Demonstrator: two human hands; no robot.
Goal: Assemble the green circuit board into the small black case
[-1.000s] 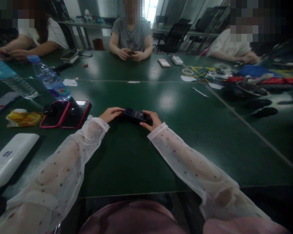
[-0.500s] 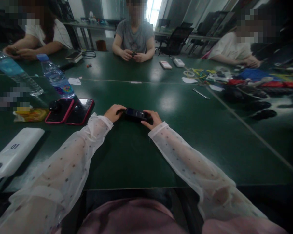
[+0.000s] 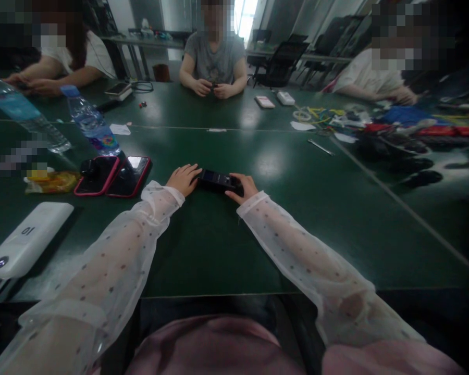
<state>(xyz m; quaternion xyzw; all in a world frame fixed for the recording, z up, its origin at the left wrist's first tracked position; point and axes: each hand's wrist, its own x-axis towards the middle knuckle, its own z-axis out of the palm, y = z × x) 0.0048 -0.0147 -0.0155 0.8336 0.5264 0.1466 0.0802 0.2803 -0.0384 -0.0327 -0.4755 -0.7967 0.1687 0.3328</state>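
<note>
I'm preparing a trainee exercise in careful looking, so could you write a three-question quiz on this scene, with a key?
1. True or false: the person's right hand grips one end of the small black rectangular device.

2. Where does the white, round-cornered power bank lie?
A) Beyond the person's right forearm
B) Between the two hands
C) On the person's left side of the table

3. Fill in: the clear plastic bottle nearer the hands has a ____ cap.

Key: 1. True; 2. C; 3. blue
</note>
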